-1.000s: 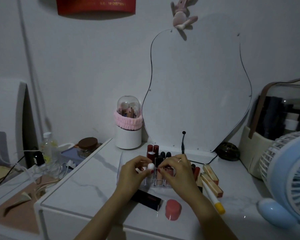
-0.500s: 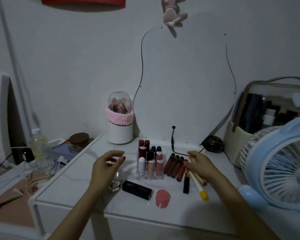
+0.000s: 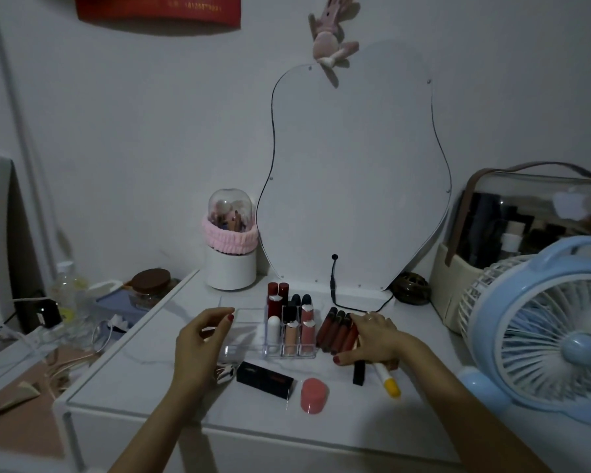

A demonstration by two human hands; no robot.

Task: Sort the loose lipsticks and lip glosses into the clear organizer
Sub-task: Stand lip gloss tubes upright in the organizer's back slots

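Since a second ago the two hands have been drawn apart from over the clear acrylic compartmented organizer (image 3: pixel 253 349), where a small white-capped tube was being seated between them. That white tube (image 3: pixel 273 331) is now stood in a front cell, so one more item is judged sorted.

The left hand (image 3: pixel 198 346) is held empty, fingers loosely curled, at the organizer's nine o'clock side, just clear of its wall. The right hand (image 3: pixel 372 339) is laid flat, fingers spread, on the loose pile at the organizer's three o'clock; whether anything is yet gripped under the palm cannot be told.

Beside that hand a row of dark red lip gloss tubes (image 3: pixel 336 331) is lined up, touching the organizer's right wall. A black stick (image 3: pixel 359 372) and a white pen-shaped tube with a yellow cap (image 3: pixel 386 378) are seen at the hand's six o'clock.

At the organizer's six o'clock a black rectangular lipstick box (image 3: pixel 265 380) and a round pink cap-like piece (image 3: pixel 314 394) are left lying. The wide left cells are seen empty. A pale blue desk fan (image 3: pixel 543 332) is crowded in at three o'clock, narrowing the right arm's room.
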